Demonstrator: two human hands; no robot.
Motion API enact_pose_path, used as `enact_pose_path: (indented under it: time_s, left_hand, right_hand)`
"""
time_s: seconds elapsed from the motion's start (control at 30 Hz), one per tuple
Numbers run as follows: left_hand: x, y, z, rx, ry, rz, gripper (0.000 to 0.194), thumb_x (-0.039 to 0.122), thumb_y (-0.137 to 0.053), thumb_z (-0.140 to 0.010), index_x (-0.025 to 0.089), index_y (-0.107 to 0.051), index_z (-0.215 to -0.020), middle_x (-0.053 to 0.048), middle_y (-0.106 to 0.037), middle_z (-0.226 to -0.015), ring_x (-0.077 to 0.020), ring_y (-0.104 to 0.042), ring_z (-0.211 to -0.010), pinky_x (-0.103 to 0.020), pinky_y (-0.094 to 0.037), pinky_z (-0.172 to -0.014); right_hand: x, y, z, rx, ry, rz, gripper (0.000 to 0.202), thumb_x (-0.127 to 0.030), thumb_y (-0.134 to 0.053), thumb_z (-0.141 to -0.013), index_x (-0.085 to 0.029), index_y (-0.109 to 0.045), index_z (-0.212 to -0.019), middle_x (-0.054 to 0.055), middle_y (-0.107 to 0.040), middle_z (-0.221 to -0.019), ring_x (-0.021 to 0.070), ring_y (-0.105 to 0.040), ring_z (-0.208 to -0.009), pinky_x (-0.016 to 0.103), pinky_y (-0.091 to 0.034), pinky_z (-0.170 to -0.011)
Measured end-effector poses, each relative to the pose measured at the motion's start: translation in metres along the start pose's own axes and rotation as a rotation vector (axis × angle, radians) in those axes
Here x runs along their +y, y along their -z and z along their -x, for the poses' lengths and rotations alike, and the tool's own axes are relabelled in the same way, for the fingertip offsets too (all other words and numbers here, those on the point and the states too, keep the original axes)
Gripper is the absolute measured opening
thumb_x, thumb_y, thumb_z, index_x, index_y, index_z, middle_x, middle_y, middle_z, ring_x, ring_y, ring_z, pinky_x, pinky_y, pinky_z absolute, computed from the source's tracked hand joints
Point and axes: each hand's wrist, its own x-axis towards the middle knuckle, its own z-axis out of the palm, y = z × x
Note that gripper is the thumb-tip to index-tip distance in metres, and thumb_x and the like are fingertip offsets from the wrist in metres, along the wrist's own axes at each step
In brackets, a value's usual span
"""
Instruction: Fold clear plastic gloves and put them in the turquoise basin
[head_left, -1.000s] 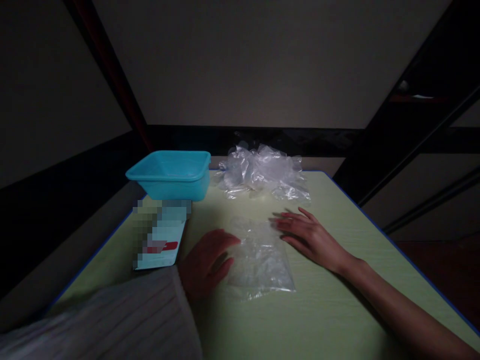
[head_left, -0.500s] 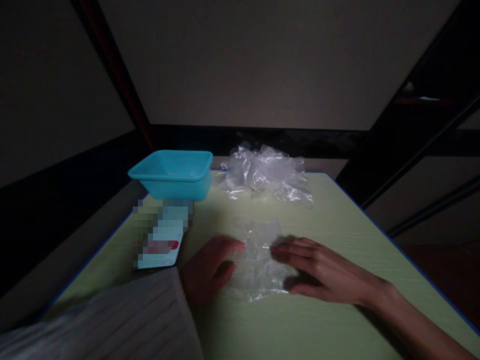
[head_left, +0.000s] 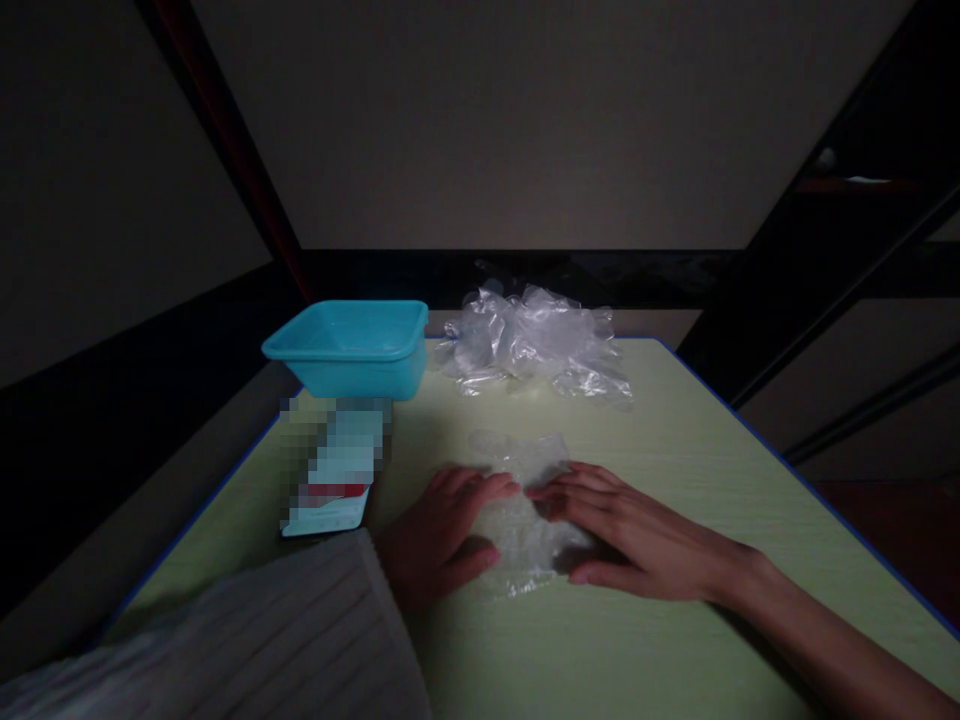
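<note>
A clear, thin plastic piece (head_left: 525, 545), crinkled and glossy, lies flat on the pale green tabletop (head_left: 600, 660) between my hands. My left hand (head_left: 450, 530) rests over its left side, thumb and fingers apart. From the right, my right hand (head_left: 622, 530) touches the piece with its fingers stretched out and its thumb apart near the lower edge. The fingertips of both hands are close together over the middle of the plastic, which they partly cover. Neither hand is closed on anything.
A heap of clear plastic pieces (head_left: 532, 340) lies at the table's far edge. Left of it stands a turquoise basin (head_left: 360, 375). A phone-like device (head_left: 345, 460) with a blurred screen lies in front of the basin. A wall rises behind the table.
My left hand has moved right, further over the plastic, and my right hand's fingers have shifted slightly left. The fingertips are now closer together. The view has shifted slightly.
</note>
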Motion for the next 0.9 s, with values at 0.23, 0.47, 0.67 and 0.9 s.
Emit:
enact_pose_path:
  time_s: [0.23, 0.47, 0.67, 0.9]
  left_hand:
    - [0.003, 0.001, -0.004, 0.016, -0.017, -0.017, 0.051, 0.027, -0.049, -0.082, 0.016, -0.031, -0.129, -0.01, -0.05, -0.122, -0.0259, -0.042, -0.108, -0.043, -0.032, -0.094]
    - [-0.011, -0.006, 0.003, 0.227, -0.004, -0.016, 0.04, 0.024, -0.044, -0.084, 0.02, -0.035, -0.123, -0.007, -0.059, -0.112, -0.0236, -0.047, -0.109, -0.042, -0.031, -0.096]
    - [-0.011, 0.002, 0.007, 0.379, 0.18, 0.013, 0.032, 0.021, -0.043, -0.084, 0.019, -0.04, -0.117, -0.003, -0.066, -0.086, -0.0203, -0.057, -0.093, -0.039, -0.039, -0.089]
    - [-0.009, 0.011, 0.006, 0.421, 0.307, -0.041, 0.029, 0.021, -0.044, -0.081, 0.016, -0.046, -0.109, -0.002, -0.066, -0.075, -0.0198, -0.061, -0.081, -0.038, -0.043, -0.081]
  right_hand:
    - [-0.003, -0.001, -0.003, 0.022, -0.026, -0.031, 0.035, -0.039, -0.051, -0.086, -0.013, -0.052, -0.109, 0.012, -0.057, -0.114, 0.023, -0.046, -0.112, 0.046, -0.025, -0.104]
    - [0.002, 0.003, 0.005, 0.074, -0.025, -0.037, 0.036, -0.037, -0.05, -0.087, -0.016, -0.049, -0.115, 0.011, -0.058, -0.114, 0.0225, -0.048, -0.113, 0.048, -0.024, -0.105]
    - [0.006, 0.009, 0.013, 0.078, -0.06, 0.008, 0.03, -0.036, -0.049, -0.088, -0.018, -0.052, -0.111, 0.009, -0.061, -0.108, 0.0217, -0.052, -0.109, 0.049, -0.027, -0.105]
    - [0.009, 0.013, 0.017, 0.082, -0.096, 0.059, 0.025, -0.035, -0.049, -0.088, -0.019, -0.056, -0.105, 0.007, -0.064, -0.099, 0.021, -0.057, -0.101, 0.049, -0.032, -0.102]
